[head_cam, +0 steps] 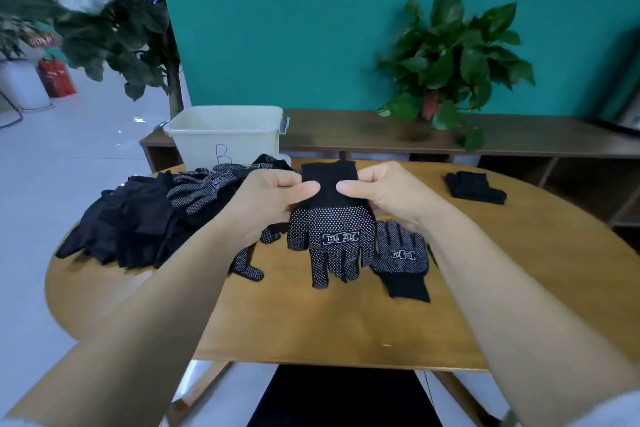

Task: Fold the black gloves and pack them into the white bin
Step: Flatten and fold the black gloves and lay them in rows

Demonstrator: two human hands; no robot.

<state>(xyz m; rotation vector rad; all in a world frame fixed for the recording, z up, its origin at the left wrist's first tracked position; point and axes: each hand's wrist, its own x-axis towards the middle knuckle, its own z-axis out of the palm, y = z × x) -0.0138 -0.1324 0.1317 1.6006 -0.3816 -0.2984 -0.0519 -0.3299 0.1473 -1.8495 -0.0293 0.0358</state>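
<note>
Both hands up over the desk (311, 329), gripping one dotted glove (332, 236) by its cuff. Left hand (273, 198): thumb on the cuff's front, fingers (277, 180) curled behind the left edge. Right hand (388, 194): same pinch on the right edge, thumb tip pointing in toward the left thumb. Glove hangs dotted palm toward camera, its fingertips pointing down and near the desk; contact with the desk unclear.

Just below the right-hand fingers: second dotted glove (401, 256) flat on the desk, cuff toward the person, close beside the held one. Left of the left-hand fingers: loose heap of black gloves (138, 218), some dotted side up. Partly under the left wrist: another dotted glove (247, 267). Well right of the right-hand fingers: a folded black glove bundle (474, 187) on the desk.

Beyond the fingers, behind the heap: white bin (225, 139), marked "B", contents not visible. Potted plant (450, 59) on the shelf (346, 132) behind.
</note>
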